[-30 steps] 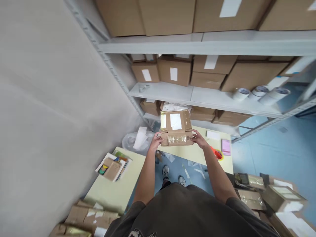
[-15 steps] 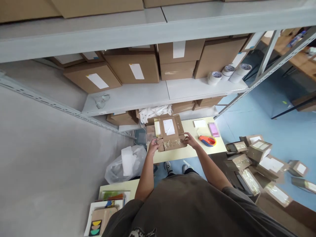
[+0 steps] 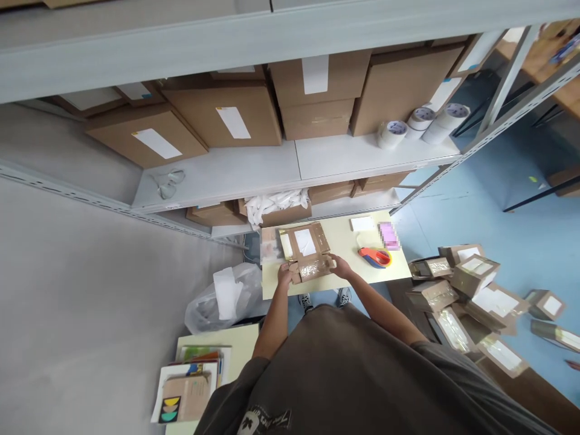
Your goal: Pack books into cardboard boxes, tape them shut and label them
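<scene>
An opened-out cardboard box [image 3: 322,238] lies on the pale yellow table in front of me, with a white label on its middle panel and shiny clear tape across the near flap. My left hand [image 3: 284,275] is closed on the near left corner of this cardboard. At the near right corner, my right hand [image 3: 341,266] grips the flap's edge between thumb and fingers. To the right of the box lie an orange and blue tape dispenser [image 3: 375,257], a white pad [image 3: 362,224] and a blurred pink item [image 3: 388,235].
Shelves ahead carry brown boxes [image 3: 247,118] and rolls of tape [image 3: 392,134]. White gloves or cloths [image 3: 276,202] fill a carton below. Several used cartons [image 3: 475,270] are heaped on the right. A clear plastic bag [image 3: 249,296] and a side table with papers [image 3: 185,396] are at left.
The cardboard box has come down and now lies flatter on the table, both hands still on its near corners. My view has shifted, bringing the shelf closer.
</scene>
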The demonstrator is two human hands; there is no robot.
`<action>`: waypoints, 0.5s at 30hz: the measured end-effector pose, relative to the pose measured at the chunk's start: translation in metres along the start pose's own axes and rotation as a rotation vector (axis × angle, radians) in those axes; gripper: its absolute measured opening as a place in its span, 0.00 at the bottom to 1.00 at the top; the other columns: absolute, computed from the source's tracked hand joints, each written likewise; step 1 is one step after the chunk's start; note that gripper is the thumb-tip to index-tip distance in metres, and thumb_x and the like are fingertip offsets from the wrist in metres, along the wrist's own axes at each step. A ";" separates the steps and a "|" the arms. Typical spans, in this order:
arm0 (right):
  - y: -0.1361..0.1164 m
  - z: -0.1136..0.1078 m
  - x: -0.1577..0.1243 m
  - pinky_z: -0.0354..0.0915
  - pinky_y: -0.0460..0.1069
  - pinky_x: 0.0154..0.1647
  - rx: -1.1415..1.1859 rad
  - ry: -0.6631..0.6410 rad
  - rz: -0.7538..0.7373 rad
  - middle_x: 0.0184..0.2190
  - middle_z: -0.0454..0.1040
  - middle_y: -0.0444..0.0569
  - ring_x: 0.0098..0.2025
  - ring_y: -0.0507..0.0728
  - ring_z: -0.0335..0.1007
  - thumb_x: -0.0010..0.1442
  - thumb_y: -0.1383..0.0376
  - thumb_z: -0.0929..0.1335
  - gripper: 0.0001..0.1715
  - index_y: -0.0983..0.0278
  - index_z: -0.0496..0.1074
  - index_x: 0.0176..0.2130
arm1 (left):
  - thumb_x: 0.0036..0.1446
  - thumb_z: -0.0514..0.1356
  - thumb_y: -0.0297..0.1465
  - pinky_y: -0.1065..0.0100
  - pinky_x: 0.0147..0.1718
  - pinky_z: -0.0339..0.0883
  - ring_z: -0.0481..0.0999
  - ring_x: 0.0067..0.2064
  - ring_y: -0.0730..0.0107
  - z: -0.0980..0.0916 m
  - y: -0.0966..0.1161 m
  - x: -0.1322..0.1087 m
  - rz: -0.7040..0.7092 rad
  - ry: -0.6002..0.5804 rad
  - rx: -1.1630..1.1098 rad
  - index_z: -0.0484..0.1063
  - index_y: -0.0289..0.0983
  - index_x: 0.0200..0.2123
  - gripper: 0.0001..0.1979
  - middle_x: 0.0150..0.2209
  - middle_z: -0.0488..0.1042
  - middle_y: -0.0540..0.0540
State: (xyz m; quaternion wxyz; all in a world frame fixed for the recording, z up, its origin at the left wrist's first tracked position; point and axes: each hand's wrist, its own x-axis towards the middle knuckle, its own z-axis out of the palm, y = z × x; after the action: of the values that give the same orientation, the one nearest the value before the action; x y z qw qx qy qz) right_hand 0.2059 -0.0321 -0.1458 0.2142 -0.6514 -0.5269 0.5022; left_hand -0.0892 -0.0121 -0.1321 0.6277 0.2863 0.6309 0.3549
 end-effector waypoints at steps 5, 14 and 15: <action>-0.010 0.023 -0.018 0.60 0.68 0.71 -0.235 -0.223 -0.325 0.74 0.62 0.61 0.73 0.76 0.60 0.46 0.66 0.80 0.60 0.56 0.65 0.73 | 0.39 0.71 0.28 0.66 0.36 0.70 0.78 0.33 0.65 0.031 0.001 -0.020 -0.040 0.207 -0.034 0.75 0.41 0.49 0.28 0.31 0.76 0.52; -0.023 -0.004 -0.023 0.66 0.62 0.68 -0.004 0.108 -0.361 0.63 0.76 0.53 0.64 0.66 0.71 0.57 0.69 0.65 0.38 0.55 0.75 0.65 | 0.51 0.75 0.46 0.65 0.40 0.73 0.82 0.42 0.61 0.087 0.040 -0.017 0.132 0.031 -0.093 0.72 0.41 0.56 0.33 0.47 0.80 0.39; -0.021 -0.016 -0.021 0.68 0.62 0.66 0.049 0.147 -0.346 0.60 0.77 0.54 0.62 0.66 0.73 0.57 0.67 0.65 0.34 0.56 0.77 0.61 | 0.51 0.75 0.46 0.65 0.40 0.73 0.82 0.42 0.62 0.084 0.048 -0.008 0.160 0.044 -0.081 0.73 0.41 0.57 0.33 0.50 0.79 0.39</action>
State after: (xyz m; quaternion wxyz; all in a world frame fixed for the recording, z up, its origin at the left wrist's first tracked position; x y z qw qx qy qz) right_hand 0.2111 -0.0393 -0.1135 0.3511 -0.5803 -0.6017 0.4217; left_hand -0.0092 0.0166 -0.0854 0.5944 0.3022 0.6048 0.4354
